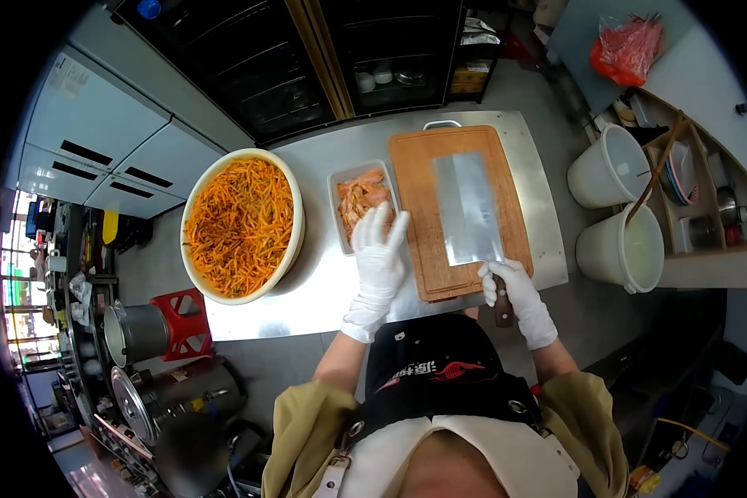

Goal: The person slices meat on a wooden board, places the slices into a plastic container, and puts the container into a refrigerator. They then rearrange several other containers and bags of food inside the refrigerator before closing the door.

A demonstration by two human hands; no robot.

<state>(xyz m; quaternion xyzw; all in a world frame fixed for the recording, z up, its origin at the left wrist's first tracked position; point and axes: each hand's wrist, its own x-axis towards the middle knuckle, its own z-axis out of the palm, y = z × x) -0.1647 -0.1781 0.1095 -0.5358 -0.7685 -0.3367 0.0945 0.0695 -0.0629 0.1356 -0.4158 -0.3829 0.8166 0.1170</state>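
Note:
My right hand (515, 297), in a white glove, is wrapped round the wooden handle of a cleaver (466, 207). The broad blade lies flat over a wooden cutting board (422, 241). My left hand (379, 253), gloved too, has its fingers stretched out over the near right part of a clear plastic tub (335, 199). Pieces of raw meat (362, 192), orange-pink and pale, fill that tub. To the left stands a large cream bowl (295, 249) heaped with shredded carrot (239, 228) mixed with darker bits.
Everything sits on a steel table (324, 303). Two white buckets (596, 187) stand off its right side, a wooden stick leaning in one. A red stool (183, 324) and a metal pot (133, 334) are at the lower left. Dark glass-door cabinets (382, 50) stand behind the table.

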